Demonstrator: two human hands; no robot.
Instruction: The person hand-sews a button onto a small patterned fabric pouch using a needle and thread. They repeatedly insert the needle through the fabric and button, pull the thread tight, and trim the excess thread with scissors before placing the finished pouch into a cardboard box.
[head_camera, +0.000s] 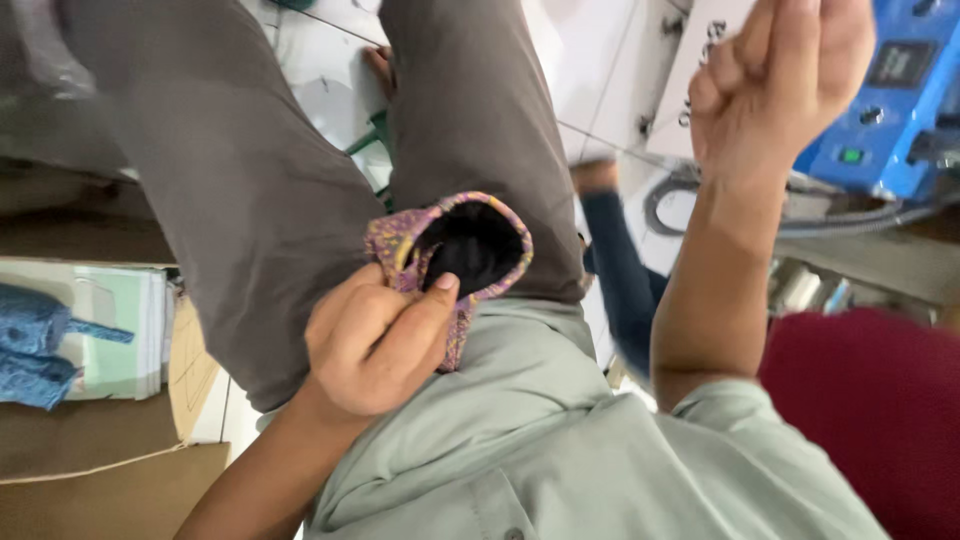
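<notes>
My left hand (375, 345) grips a small purple patterned fabric piece (440, 245) with a black lining. Its opening faces up and my thumb presses on the rim. It rests in my lap, against my grey trousers (230, 180) and above my pale green shirt (540, 430). My right hand (780, 80) is raised at the upper right, well apart from the fabric. Its fingers are curled and pinched together, and nothing shows between them.
A blue machine (900, 90) with grey hoses stands at the upper right, beside a white box (700, 60). Another person's leg in blue jeans (620, 270) stretches over the white tiled floor. A maroon cushion (870, 420) is at right. Blue cloth (35, 345), papers and cardboard lie at left.
</notes>
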